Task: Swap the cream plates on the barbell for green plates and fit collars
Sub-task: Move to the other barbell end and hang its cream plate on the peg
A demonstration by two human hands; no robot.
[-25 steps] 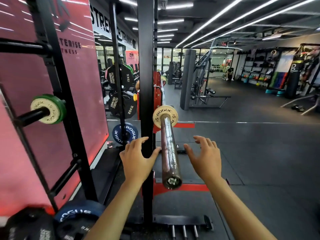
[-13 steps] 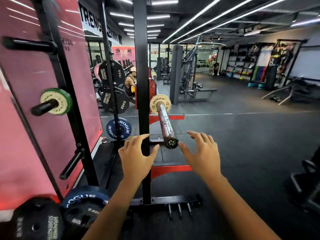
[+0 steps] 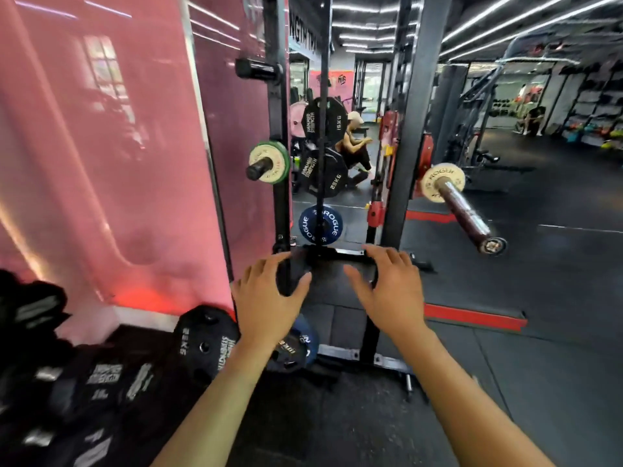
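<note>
Item one: our left hand (image 3: 266,303) and right hand (image 3: 391,291), both raised in front of us, fingers spread and relaxed, holding nothing. We judge they are carried ready while we choose a plate to reach for.

Item two: cream plate (image 3: 442,182), still seated on the barbell sleeve (image 3: 467,215), well to the right of our hands. The sleeve juts toward us with its end bare; no collar is fitted on it.

Item three: storage peg (image 3: 259,168) on the rack upright (image 3: 279,183), above our left hand, carrying a cream plate in front of a green plate (image 3: 286,160). We take the green one to be the replacement, kept here within a step of the bar.

Item four: other stock. A blue plate (image 3: 320,225) hangs low on the rack; black plates (image 3: 205,345) lean on the floor by the pink wall (image 3: 111,163).

Item five: room. Dark rubber floor (image 3: 539,382) with red strips, strip lights overhead, machines and shelving beyond, a seated person (image 3: 354,143) behind the rack.
</note>
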